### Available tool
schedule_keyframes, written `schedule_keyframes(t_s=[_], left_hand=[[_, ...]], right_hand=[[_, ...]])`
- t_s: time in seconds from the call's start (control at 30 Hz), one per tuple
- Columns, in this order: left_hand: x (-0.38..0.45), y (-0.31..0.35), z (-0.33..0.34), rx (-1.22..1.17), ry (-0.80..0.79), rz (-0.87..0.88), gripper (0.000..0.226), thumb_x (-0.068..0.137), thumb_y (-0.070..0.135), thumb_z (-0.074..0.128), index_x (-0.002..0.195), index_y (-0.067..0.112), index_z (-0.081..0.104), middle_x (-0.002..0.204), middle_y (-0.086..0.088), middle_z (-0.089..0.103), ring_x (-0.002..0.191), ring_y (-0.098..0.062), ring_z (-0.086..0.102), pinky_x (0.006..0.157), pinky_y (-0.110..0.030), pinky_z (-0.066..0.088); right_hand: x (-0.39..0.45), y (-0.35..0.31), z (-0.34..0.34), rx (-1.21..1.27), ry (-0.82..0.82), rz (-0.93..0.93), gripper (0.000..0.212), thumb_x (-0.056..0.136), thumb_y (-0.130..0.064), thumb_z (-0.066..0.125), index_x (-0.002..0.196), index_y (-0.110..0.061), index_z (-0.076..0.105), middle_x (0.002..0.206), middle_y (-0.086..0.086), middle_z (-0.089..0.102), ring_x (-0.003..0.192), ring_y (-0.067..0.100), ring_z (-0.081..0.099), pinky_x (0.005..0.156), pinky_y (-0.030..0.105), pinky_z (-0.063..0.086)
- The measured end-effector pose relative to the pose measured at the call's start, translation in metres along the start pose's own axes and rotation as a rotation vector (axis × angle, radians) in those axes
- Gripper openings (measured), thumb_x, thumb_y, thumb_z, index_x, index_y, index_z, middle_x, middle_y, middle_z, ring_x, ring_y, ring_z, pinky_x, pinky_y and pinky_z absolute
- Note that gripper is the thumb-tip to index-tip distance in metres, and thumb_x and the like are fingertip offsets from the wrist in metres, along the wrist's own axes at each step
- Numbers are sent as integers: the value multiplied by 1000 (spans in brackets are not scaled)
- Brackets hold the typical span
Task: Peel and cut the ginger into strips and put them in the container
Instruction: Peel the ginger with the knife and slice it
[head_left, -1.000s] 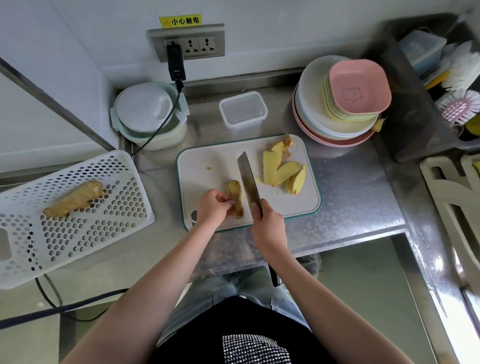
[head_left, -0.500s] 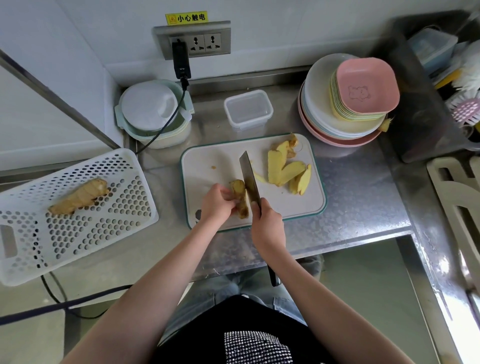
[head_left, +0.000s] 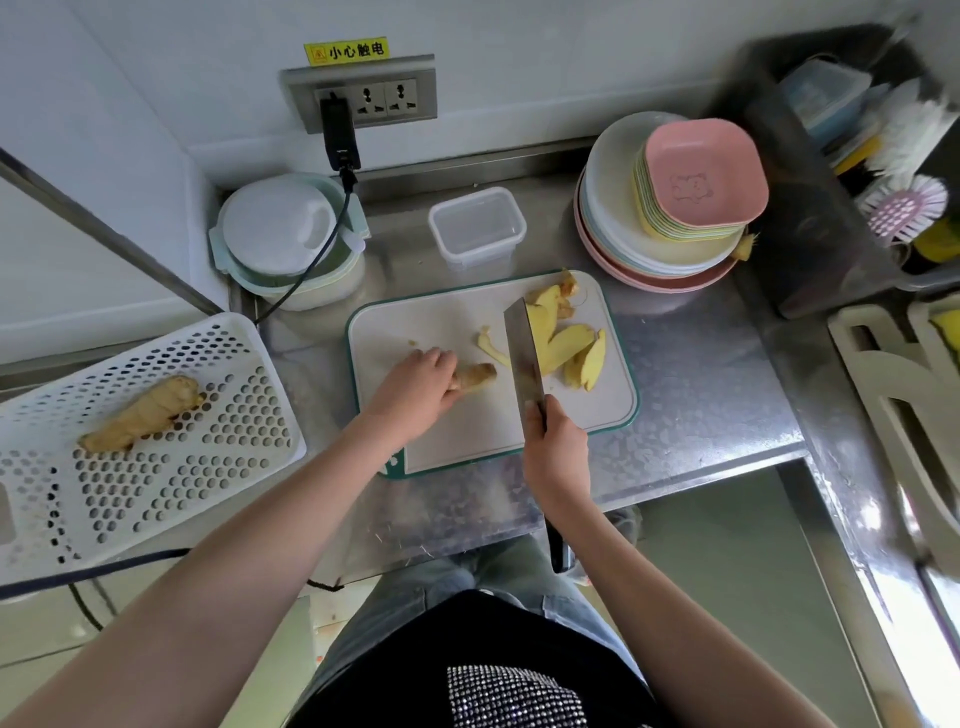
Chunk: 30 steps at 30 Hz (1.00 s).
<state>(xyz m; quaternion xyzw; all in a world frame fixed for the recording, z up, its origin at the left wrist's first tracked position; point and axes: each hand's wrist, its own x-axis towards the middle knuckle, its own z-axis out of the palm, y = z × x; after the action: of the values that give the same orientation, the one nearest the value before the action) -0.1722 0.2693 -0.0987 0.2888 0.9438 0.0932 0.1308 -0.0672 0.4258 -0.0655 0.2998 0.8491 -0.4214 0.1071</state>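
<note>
On the white cutting board (head_left: 415, 332), my left hand (head_left: 415, 387) grips a brown unpeeled ginger piece (head_left: 475, 375) that lies sideways, pointing right. My right hand (head_left: 556, 449) holds a cleaver (head_left: 524, 356) by its handle, blade edge down on the board just right of that piece. A thin cut sliver (head_left: 491, 349) lies left of the blade. Several peeled yellow ginger slices (head_left: 571, 348) are piled on the board's right side. The clear empty container (head_left: 478, 228) stands behind the board. A whole ginger root (head_left: 143, 413) lies in the white perforated basket (head_left: 156, 467).
A stack of plates and bowls (head_left: 670, 208) stands at the back right. A lidded round tub (head_left: 285, 239) with a black cable over it is at the back left. A dark rack (head_left: 831, 171) with brushes sits far right. The steel counter's front edge runs just below the board.
My left hand has turned the ginger piece from lengthwise to sideways and shifted left. The cleaver moved right, away from the piece, leaving a thin sliver on the board.
</note>
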Motion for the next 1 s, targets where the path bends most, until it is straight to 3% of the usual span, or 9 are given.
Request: schedule_keyframes(t_s=[0.1,0.2,0.3,0.43,0.57,0.7,1.0], left_hand=[[-14,10,3,-368,90,-364,36,83,38,66,88,8,46,86,-7,53,75,-26,52,60,-32,35],[-25,28,8,-522,22,-520,38,87,44,60,84,10,44,73,-1,50,68,-21,52,54,-29,31],[-29,33,12,-605,-4,-559,29,95,37,51,85,10,49,75,-5,58,73,-27,62,59,-33,42],[-28,29,13,-827,-31,-629,21,94,27,55,85,11,47,77,-10,63,53,-24,62,52,-39,55],[-27,25,11,-940,-88,-634,16,95,25,54,89,12,47,77,-7,60,52,-18,62,39,-24,49],[-29,29,11,-1008,-204,-588,13,100,23,43,101,14,51,78,-8,64,52,-18,61,45,-27,52],[-30,31,11,-1013,-178,-581,16,99,21,41,107,15,54,75,-8,65,52,-19,61,49,-29,52]], right_hand=[[-3,-1,4,27,-4,-3,31,102,-32,35,80,-12,42,64,3,49,54,19,41,47,30,29],[-7,-4,11,40,-34,10,32,102,-31,35,77,-13,40,63,2,47,53,17,40,47,30,29],[-12,-4,16,26,-59,23,31,103,-31,35,78,-13,41,64,2,49,54,18,42,47,29,30],[-19,-7,21,-37,-78,-1,29,103,-31,33,84,-13,42,68,3,52,59,22,46,46,29,30],[-20,-14,25,-143,-101,-58,27,103,-34,31,90,-14,43,73,6,55,64,27,52,49,31,36],[-20,-15,29,-195,-109,-71,27,103,-35,31,93,-14,44,79,10,59,71,32,57,57,35,46],[-20,-17,34,-212,-115,-65,27,103,-37,29,91,-16,40,78,11,59,72,32,57,56,35,44]])
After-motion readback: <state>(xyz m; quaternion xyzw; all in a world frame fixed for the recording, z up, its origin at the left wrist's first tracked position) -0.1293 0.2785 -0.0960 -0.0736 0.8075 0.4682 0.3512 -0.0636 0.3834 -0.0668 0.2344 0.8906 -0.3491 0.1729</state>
